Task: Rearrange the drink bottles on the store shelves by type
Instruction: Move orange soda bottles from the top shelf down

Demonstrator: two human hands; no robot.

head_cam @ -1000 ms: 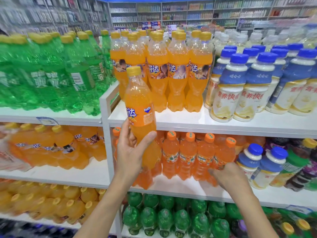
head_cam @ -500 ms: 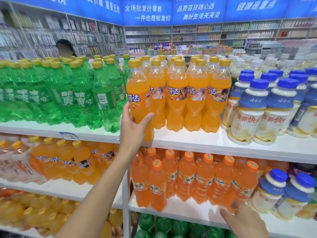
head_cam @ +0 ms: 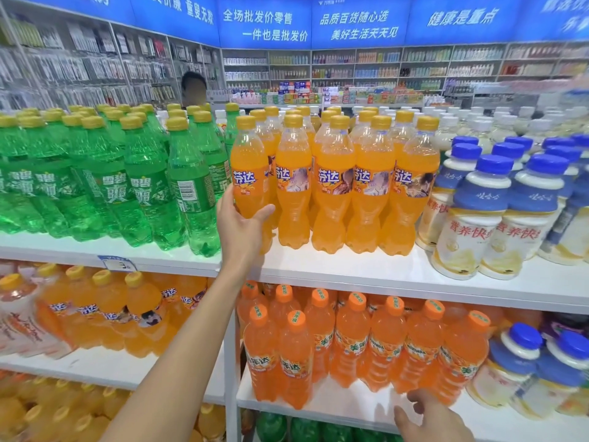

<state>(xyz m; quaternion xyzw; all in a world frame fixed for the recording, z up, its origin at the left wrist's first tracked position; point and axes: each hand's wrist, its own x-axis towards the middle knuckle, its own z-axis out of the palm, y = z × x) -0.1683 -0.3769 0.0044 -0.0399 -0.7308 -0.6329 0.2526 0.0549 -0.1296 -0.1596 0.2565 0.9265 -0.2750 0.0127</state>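
The right hand [head_cam: 427, 416] hovered low, fingers loosely curled, by the bases of ribbed orange-capped bottles [head_cam: 385, 346] labelled 美年达; I could not tell if it gripped one. Higher, the left hand [head_cam: 242, 224] wrapped a smooth, waisted plastic orange soda bottle [head_cam: 250, 173], yellow-capped, labelled 芬达, at the left end of the top shelf's [head_cam: 350, 269] front row, beside green 雪碧 bottles [head_cam: 191, 193]. Blue banners [head_cam: 264, 23] hung behind.

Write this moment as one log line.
left hand grips orange bottle at top shelf, beside matching row | right hand empty near lower orange-capped bottles
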